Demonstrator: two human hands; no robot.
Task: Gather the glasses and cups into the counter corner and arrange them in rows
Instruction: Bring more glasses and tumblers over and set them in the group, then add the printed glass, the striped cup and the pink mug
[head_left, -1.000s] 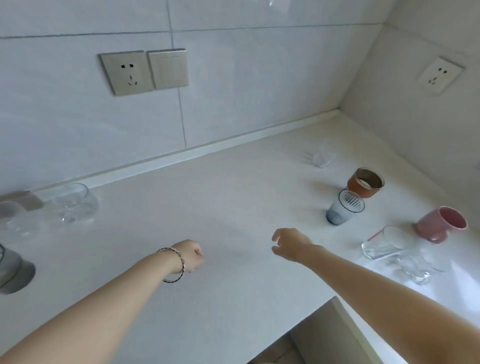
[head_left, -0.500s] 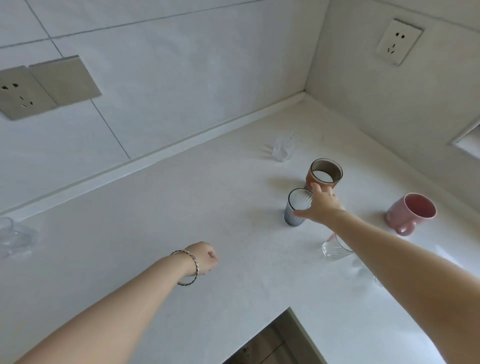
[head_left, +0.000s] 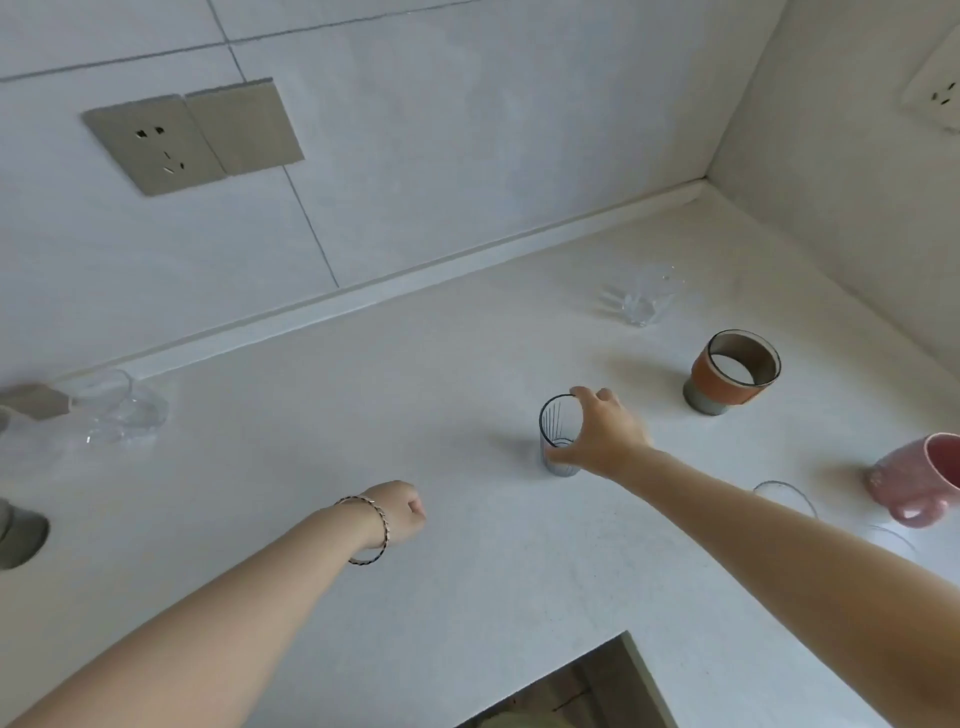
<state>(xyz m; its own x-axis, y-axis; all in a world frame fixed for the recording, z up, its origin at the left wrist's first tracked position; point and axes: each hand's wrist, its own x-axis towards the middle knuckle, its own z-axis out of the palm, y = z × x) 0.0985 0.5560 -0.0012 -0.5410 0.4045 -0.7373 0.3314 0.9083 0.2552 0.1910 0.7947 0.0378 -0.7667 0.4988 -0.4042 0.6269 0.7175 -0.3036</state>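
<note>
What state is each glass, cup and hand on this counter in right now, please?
ribbed glass: upright, gripped at its side by the right hand
orange-sleeved cup: upright, untouched
pink mug: upright, untouched
small clear glass: upright near the corner, untouched
half-hidden glass: partly covered by the right forearm
clear glasses: far left, untouched
left hand: curled, holding nothing

A brown-sleeved cup (head_left: 732, 374) is standing upright. Left of it and nearer the camera, a ribbed blue-grey glass (head_left: 557, 441) is standing in the right hand (head_left: 605, 436)'s grip. A small clear glass (head_left: 641, 296) is sitting beyond the cup, and a pink mug (head_left: 914, 478) is standing to its right.
</note>
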